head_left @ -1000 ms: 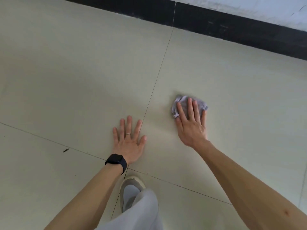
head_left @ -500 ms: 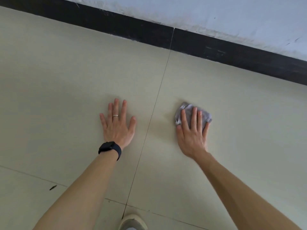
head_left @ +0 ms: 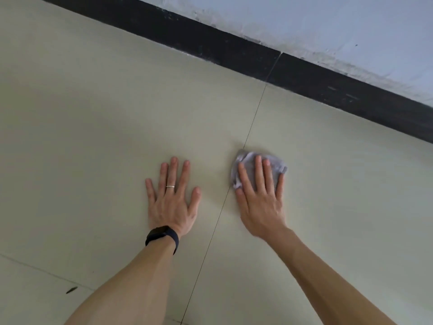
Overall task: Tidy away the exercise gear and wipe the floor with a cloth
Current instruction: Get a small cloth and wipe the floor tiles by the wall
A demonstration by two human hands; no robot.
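Floor: pale beige tiled floor (head_left: pixel 93 137) is meeting a black skirting strip (head_left: pixel 234 50).
Right hand (head_left: pixel 261 202): straight fingers are pressing a crumpled grey cloth (head_left: pixel 250 163) just right of the grout line (head_left: pixel 234 181).
Left hand (head_left: pixel 172 202): is lying flat, fingers spread, left of that line.

cloth (head_left: pixel 248 165): grey-lilac | floor (head_left: pixel 93 113): pale beige tiles | skirting (head_left: pixel 234 52): black | watch (head_left: pixel 162 236): black

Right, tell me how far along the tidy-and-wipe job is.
Done: no exercise gear is in view, so tidying may be finished; unconfirmed. In hand: the right hand presses the grey cloth on the floor by a tile joint, the left hand braced flat. Left: a dark speck lies on the near-left tile; wiped and unwiped areas look alike.
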